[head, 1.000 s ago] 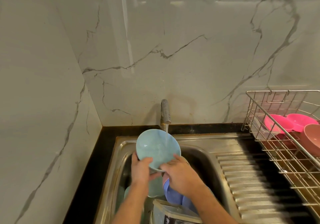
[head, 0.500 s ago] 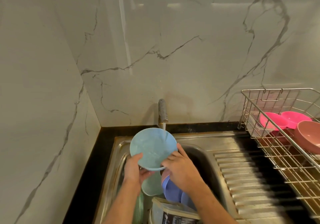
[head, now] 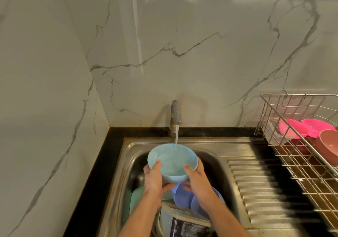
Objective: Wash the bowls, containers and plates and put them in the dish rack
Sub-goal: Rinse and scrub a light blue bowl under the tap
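Black desk [head: 102, 163] runs along marble wall, steel sink [head: 210, 145] set into it. Ribbed drainboard [head: 259, 185] right of basin. Wire dish rack [head: 300, 163] stands at right end, over drainboard edge and desk; holds clear container [head: 274, 132], two bright pink bowls [head: 292, 128], one dusty pink bowl [head: 329, 145] (partly cut off by frame). In basin: green plates [head: 136, 198] on edge at left, purple bowls [head: 182, 194], container with dark label [head: 182, 222] at front.

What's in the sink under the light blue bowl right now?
Below the light blue bowl, the sink holds purple dishes, a green dish and a clear container. Both hands cover whatever lies directly beneath.
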